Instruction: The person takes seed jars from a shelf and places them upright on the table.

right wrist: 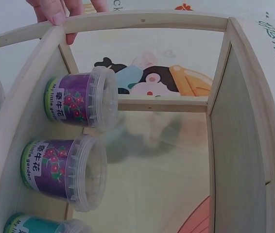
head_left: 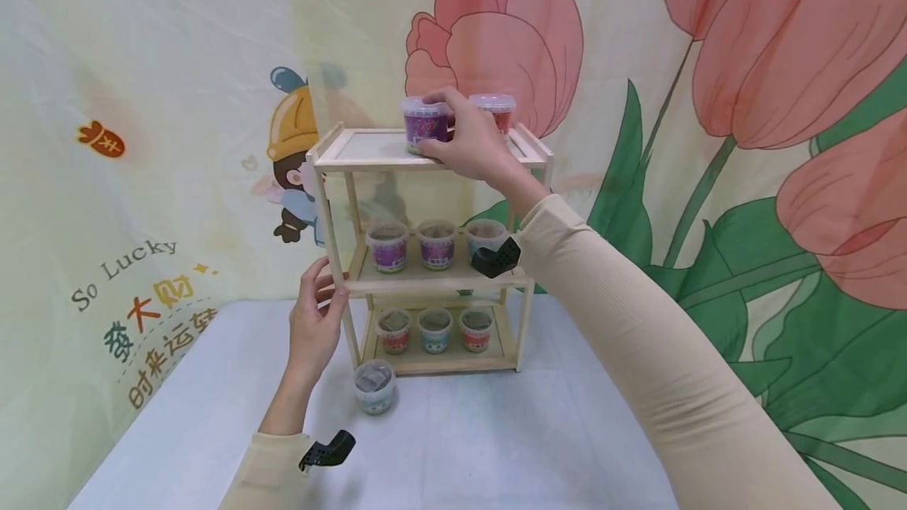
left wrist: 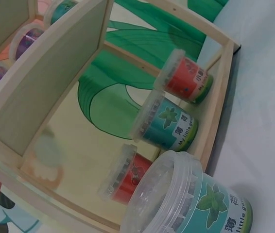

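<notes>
On the top tier of a small wooden shelf [head_left: 432,283], my right hand [head_left: 473,136] grips a purple lidded plastic tub [head_left: 418,123] from its right side. Just behind that hand stands a red tub [head_left: 499,109], partly covered by it. My left hand [head_left: 317,321] holds the left post at the middle tier, and its fingers [right wrist: 56,14] show round that corner in the right wrist view. Below it, a teal lidded tub [head_left: 374,388] with a mint leaf label sits on the table in front of the shelf's left foot.
The middle tier bears two purple tubs [head_left: 437,246] and a teal tub [head_left: 484,233], partly behind my right wrist camera. On the bottom tier, a teal tub [head_left: 435,333] stands between two red tubs [head_left: 476,330]. A printed cloth [head_left: 638,179] hangs close behind the white table [head_left: 538,447].
</notes>
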